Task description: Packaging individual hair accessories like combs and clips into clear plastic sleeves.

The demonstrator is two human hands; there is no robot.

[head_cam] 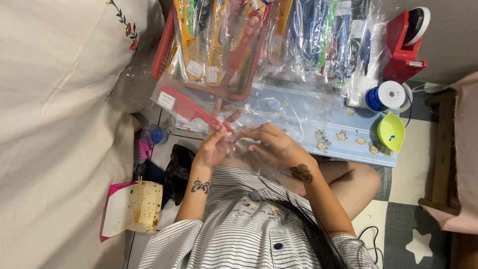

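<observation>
My left hand (215,141) holds the handle end of a red comb (191,108) that lies inside a clear plastic sleeve (172,102) with a white label. My right hand (271,142) rests close beside it, fingers curled on the crinkled clear plastic (259,149) at the sleeve's open end. Both hands meet over my lap, just in front of a light blue board with cartoon prints (343,139).
A red basket (209,45) of bagged yellow and red combs sits ahead. More bagged blue and green combs (323,40) lie to its right, near a red tape dispenser (404,45), a blue ribbon spool (386,95) and a yellow-green dish (391,131). A used food box with chopsticks (134,206) sits at left.
</observation>
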